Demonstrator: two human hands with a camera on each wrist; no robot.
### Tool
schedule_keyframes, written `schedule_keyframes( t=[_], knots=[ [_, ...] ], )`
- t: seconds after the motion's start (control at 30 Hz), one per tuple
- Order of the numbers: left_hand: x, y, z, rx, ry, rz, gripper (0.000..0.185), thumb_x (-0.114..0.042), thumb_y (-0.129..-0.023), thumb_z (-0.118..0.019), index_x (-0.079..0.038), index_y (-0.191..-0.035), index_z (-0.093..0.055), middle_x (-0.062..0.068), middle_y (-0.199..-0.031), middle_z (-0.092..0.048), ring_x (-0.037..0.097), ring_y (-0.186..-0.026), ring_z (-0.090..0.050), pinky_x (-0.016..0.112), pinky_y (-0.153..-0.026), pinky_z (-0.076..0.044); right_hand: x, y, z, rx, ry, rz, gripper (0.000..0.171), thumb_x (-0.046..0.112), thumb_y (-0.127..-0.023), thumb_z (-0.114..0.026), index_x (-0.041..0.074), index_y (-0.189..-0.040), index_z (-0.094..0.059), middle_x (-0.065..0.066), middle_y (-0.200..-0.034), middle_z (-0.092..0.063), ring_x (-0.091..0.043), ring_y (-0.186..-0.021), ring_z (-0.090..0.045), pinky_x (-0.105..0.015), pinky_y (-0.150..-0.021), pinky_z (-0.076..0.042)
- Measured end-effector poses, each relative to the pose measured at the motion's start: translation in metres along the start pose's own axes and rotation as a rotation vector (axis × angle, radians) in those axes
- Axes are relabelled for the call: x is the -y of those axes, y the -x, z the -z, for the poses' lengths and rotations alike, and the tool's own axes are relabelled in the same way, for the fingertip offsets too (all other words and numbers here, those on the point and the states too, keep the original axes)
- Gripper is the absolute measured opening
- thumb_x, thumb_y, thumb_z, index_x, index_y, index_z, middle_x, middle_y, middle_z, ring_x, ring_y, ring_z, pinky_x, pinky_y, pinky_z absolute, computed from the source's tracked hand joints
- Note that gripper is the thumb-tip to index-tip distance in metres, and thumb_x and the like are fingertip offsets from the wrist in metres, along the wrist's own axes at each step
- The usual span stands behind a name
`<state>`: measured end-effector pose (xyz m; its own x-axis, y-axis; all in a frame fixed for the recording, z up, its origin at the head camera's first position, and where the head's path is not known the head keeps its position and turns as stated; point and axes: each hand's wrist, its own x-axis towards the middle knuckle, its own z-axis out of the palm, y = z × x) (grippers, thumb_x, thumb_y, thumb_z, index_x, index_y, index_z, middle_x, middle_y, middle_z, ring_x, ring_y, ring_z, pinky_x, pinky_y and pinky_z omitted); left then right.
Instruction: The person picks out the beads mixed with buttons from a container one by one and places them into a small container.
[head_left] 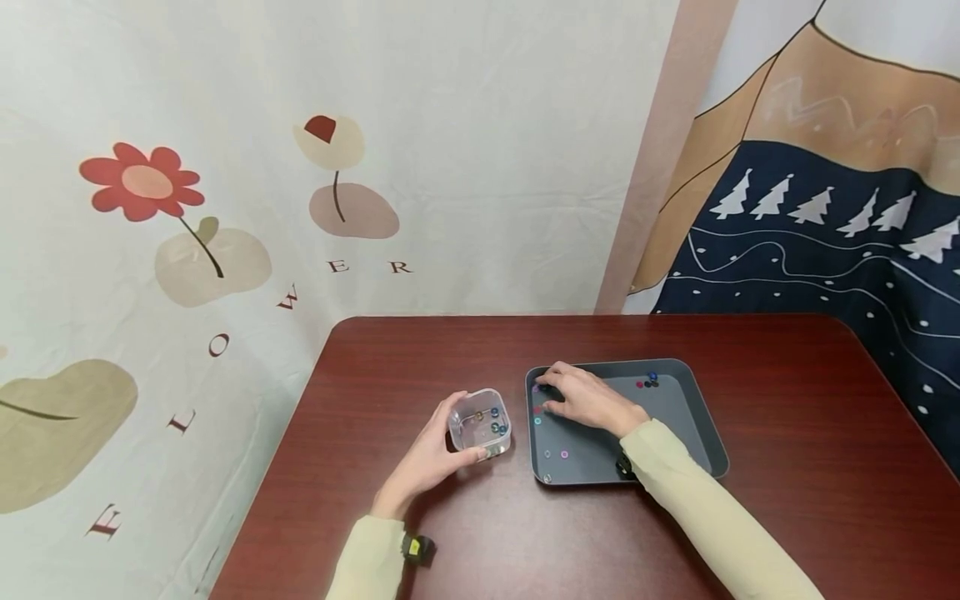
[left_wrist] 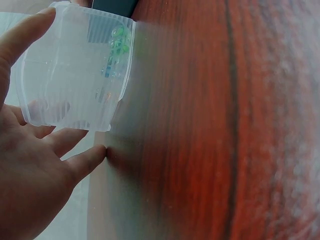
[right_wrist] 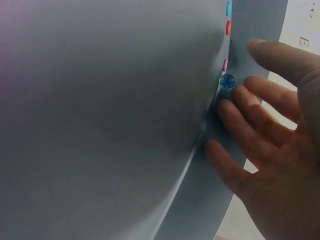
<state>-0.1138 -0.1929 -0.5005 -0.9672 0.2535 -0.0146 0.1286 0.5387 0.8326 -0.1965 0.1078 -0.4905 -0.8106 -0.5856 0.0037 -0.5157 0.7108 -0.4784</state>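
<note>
My left hand (head_left: 423, 460) holds a clear plastic container (head_left: 463, 437), thumb on the near side and fingers around the far left side. Several glass marbles (head_left: 495, 427) lie in it; the left wrist view shows green and blue ones (left_wrist: 119, 45) through the wall. My right hand (head_left: 592, 402) reaches into the grey tray (head_left: 600, 458), over its far left part. In the right wrist view its fingers are spread and gently bent, thumb apart. A blue marble (right_wrist: 227, 81) lies right at the fingertips, by the tray's side.
Small pink (head_left: 565, 457), red (head_left: 537, 409) and teal rings lie along the tray's left part. A clear marble (head_left: 547, 478) sits in the near left corner. Toward the far right are a blue marble (head_left: 653, 377) and dark and red small pieces. The table (head_left: 510, 550) is brown wood.
</note>
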Motion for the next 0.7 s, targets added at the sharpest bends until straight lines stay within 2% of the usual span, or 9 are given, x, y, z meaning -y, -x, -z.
schedule_keyframes(
  t=[0.2,0.43,0.7],
  knots=[
    [0.0000,0.0002,0.0004,-0.004,-0.011,-0.001,0.095,-0.033,-0.079,-0.090,-0.020,-0.156,-0.037,0.008,-0.146,-0.051,0.027,-0.127,-0.053,0.053,-0.109,-0.039,0.0020,0.0000,-0.0018,-0.011,0.052,-0.033,0.042,0.021,-0.095,-0.077,0.003,-0.133,-0.068,-0.009,-0.119,-0.062,-0.017,-0.095,-0.058,-0.037,-0.084,-0.051],
    [0.0007,0.0008,0.0000,-0.006,-0.019,0.005,0.094,-0.035,-0.079,-0.089,-0.021,-0.156,-0.037,0.007,-0.146,-0.050,0.026,-0.128,-0.053,0.053,-0.109,-0.039,0.0025,0.0008,-0.0024,-0.002,0.069,-0.041,0.040,0.019,-0.094,-0.077,0.007,-0.131,-0.070,-0.010,-0.124,-0.063,-0.024,-0.110,-0.061,-0.046,-0.096,-0.051],
    [0.0005,0.0020,-0.0002,-0.002,-0.015,0.022,0.095,-0.037,-0.080,-0.089,-0.023,-0.157,-0.036,0.006,-0.146,-0.050,0.026,-0.129,-0.052,0.055,-0.108,-0.039,0.0013,0.0041,-0.0038,-0.011,0.082,-0.054,0.043,0.023,-0.093,-0.080,0.009,-0.132,-0.070,-0.012,-0.129,-0.063,-0.029,-0.115,-0.061,-0.050,-0.098,-0.049]
  ],
)
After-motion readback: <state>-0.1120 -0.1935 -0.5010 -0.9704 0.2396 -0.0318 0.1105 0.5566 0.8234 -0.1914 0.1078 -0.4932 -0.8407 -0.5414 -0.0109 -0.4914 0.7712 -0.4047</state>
